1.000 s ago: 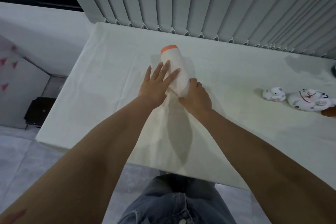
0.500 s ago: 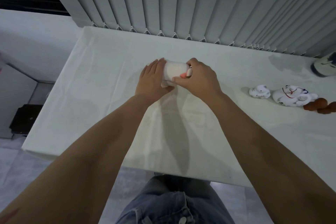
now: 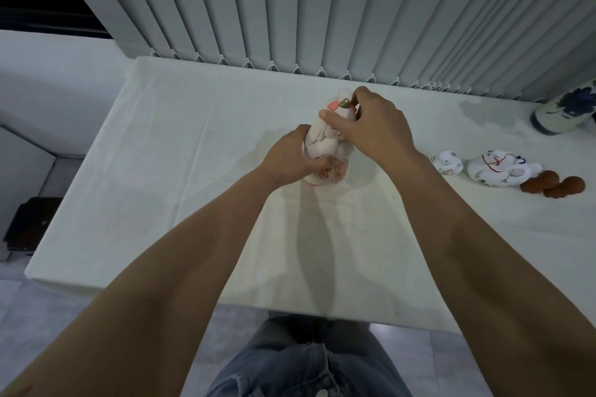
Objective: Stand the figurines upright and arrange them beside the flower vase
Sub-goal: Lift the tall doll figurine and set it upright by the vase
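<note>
A tall white figurine point(image 3: 325, 151) with pink flower marks and an orange-pink top stands nearly upright on the white tablecloth point(image 3: 180, 177). My left hand point(image 3: 290, 159) grips its lower body from the left. My right hand point(image 3: 371, 126) holds its top from the right. At the right lie a small white cat figurine point(image 3: 447, 163), a larger white cat figurine point(image 3: 500, 167) on its side, and a brown figurine point(image 3: 553, 186). The blue-and-white flower vase point(image 3: 567, 111) stands at the far right edge, partly cut off.
Grey vertical blinds point(image 3: 322, 10) hang along the table's far edge. The table's left and near edges drop to a tiled floor point(image 3: 38, 316). A dark object point(image 3: 29, 226) sits on the floor at the left.
The tall figurine lay flat on the cloth a second ago; both hands have turned it up onto its base. My view has shifted right, which reveals the vase.
</note>
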The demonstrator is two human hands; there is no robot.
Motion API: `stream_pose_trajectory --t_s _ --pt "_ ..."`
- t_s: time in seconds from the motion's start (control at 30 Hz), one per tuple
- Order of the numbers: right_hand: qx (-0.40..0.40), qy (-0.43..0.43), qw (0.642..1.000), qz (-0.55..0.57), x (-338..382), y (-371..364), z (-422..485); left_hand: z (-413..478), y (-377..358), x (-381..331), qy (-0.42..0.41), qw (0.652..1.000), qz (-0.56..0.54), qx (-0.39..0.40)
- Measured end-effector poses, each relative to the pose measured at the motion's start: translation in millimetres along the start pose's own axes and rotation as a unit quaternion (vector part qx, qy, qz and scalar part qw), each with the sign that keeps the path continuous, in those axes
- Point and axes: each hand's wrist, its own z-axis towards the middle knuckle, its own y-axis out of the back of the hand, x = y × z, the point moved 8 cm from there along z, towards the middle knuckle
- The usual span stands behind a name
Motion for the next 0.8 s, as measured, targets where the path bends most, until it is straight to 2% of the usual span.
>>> stream_pose_trajectory --t_s 0.13,0.2,0.27,0.33,0.43,0.57,0.67,0.8 --pt "-0.009 -0.034 0.999 0.034 -15 1 -5 2 -3 1 0.009 1.000 -0.015 0.024" --pt "-0.023 -0.068 0.987 0.145 -30 0 -8 1 -4 2 0.012 0.999 -0.020 0.031" --pt "-0.029 -0.115 0.955 0.271 -52 -8 -9 0 -5 3 0.013 0.999 -0.029 0.036" --pt "0.006 -0.155 0.938 0.310 -74 -24 -15 -2 -7 4 0.016 0.998 -0.046 0.040" --pt "0.107 -0.162 0.948 0.252 -93 -53 -25 -4 -11 7 0.024 0.996 -0.078 0.046" --pt "0.242 -0.097 0.946 0.191 -86 -85 -40 -7 -14 12 0.029 0.994 -0.098 0.031" --pt "0.239 -0.045 0.951 0.192 -71 -88 -42 -8 -14 14 0.026 0.995 -0.096 0.002" --pt "0.197 -0.042 0.966 0.162 -69 -86 -44 -9 -16 12 0.021 0.995 -0.096 -0.011"
